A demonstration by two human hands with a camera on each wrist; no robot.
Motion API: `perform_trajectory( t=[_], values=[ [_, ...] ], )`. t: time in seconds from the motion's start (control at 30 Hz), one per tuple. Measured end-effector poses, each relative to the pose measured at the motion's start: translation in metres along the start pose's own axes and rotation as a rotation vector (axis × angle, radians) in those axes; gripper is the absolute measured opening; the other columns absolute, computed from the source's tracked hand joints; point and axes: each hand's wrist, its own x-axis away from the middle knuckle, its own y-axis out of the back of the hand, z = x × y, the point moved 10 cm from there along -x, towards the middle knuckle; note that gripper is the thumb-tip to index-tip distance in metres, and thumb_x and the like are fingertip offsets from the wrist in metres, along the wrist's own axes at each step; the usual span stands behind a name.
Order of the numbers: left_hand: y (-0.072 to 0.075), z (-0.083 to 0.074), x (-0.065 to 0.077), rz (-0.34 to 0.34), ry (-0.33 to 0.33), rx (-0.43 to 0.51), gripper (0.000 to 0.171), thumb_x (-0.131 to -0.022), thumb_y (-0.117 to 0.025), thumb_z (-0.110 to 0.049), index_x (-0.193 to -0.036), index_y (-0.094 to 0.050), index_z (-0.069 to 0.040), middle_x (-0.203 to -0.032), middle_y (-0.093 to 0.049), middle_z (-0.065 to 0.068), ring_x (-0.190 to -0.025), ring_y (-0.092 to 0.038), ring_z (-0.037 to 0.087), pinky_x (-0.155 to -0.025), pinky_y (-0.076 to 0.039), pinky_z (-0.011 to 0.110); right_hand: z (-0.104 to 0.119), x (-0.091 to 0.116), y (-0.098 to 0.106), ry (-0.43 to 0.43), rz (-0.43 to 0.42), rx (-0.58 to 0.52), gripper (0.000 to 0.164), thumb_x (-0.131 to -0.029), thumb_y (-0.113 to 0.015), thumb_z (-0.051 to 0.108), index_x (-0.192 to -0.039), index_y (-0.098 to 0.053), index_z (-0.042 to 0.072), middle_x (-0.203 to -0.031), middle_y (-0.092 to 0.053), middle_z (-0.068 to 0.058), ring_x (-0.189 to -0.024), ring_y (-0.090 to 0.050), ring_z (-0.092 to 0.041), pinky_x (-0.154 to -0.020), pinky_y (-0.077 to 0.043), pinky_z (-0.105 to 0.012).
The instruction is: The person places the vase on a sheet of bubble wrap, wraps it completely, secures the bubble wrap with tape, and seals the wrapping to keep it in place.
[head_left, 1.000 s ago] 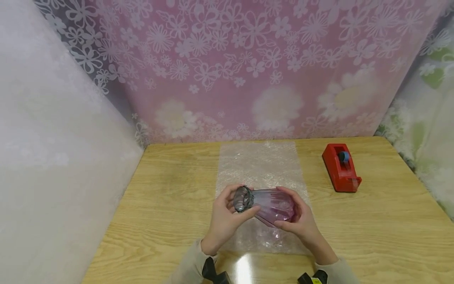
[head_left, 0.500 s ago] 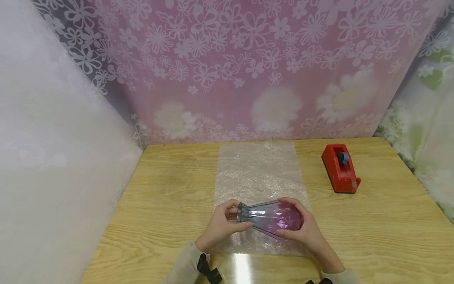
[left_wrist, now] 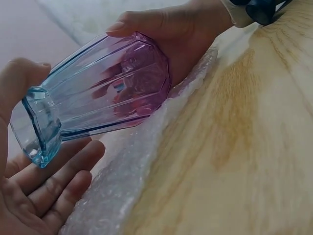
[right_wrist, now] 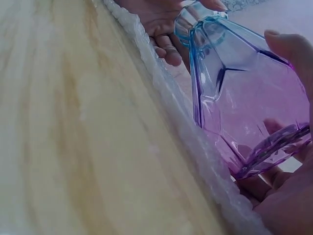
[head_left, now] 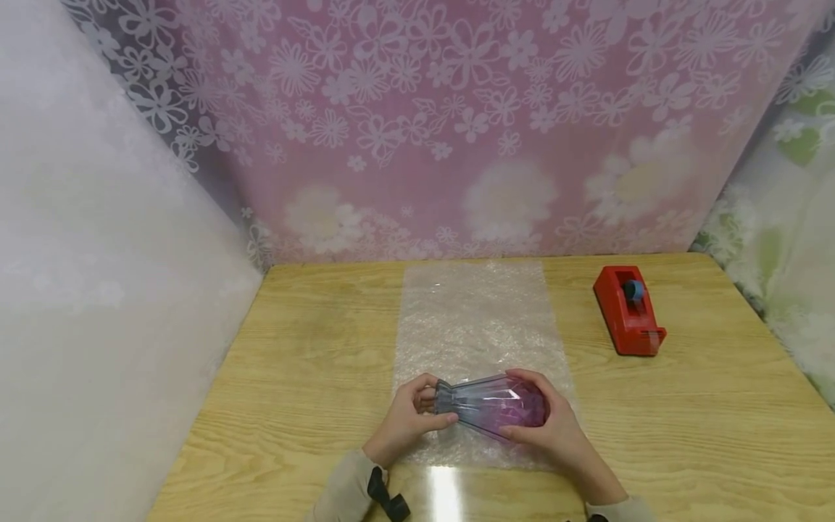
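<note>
vase [head_left: 485, 407] between both hands [head_left: 406, 422] [head_left: 559, 426], red tape dispenser [head_left: 629, 319] whole only from head

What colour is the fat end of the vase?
The fat end is pinkish purple, best seen in the right wrist view.

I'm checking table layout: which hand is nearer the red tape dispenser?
Right. The right hand grips the glass vase by its base, to the near left of the red tape dispenser; the left hand, at the neck, is farther left.
</note>
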Motion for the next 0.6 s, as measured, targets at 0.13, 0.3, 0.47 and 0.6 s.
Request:
perform_trajectory(
  t=[0.13,0.3,0.47,0.6],
  values=[
    [0.000,0.002,0.001,-0.010,0.000,-0.024,0.038,-0.081,-0.079,-0.004,-0.110,-0.057,0.003,-0.102,-0.072,0.015,-0.084,-0.067,0.015,-0.076,-0.051,0.025,-0.003,-0.001,0.000,0.009,0.008,0.018,0.081,-0.069,-0.090,0.007,-0.139,-0.051,0.013,-0.133,-0.056,-0.011,-0.118,-0.050,-0.003,-0.097,-0.036,-0.012],
    [-0.001,0.001,0.000,0.010,-0.019,-0.065,0.039,-0.082,-0.079,-0.004,-0.112,-0.056,0.004,-0.104,-0.071,0.018,-0.086,-0.067,0.015,-0.080,-0.051,0.027,-0.009,-0.002,0.001,-0.013,0.024,0.038,0.083,-0.068,-0.090,0.009,-0.140,-0.050,0.016,-0.134,-0.055,-0.007,-0.119,-0.050,-0.005,-0.097,-0.037,-0.013],
    [0.000,0.001,0.000,0.048,-0.044,-0.089,0.041,-0.082,-0.077,-0.003,-0.118,-0.057,0.000,-0.104,-0.071,0.015,-0.089,-0.067,0.016,-0.082,-0.053,0.029,-0.013,-0.004,-0.002,-0.046,0.065,0.038,0.082,-0.072,-0.088,0.011,-0.143,-0.047,0.016,-0.136,-0.052,-0.005,-0.119,-0.049,-0.008,-0.096,-0.041,-0.019],
    [0.001,0.001,0.000,0.055,-0.054,-0.083,0.044,-0.082,-0.078,-0.004,-0.121,-0.058,-0.002,-0.103,-0.070,0.011,-0.088,-0.067,0.016,-0.080,-0.054,0.030,-0.015,-0.004,-0.004,-0.068,0.092,0.022,0.081,-0.074,-0.087,0.011,-0.143,-0.045,0.015,-0.138,-0.050,-0.005,-0.120,-0.048,-0.009,-0.096,-0.041,-0.020]
  ],
)
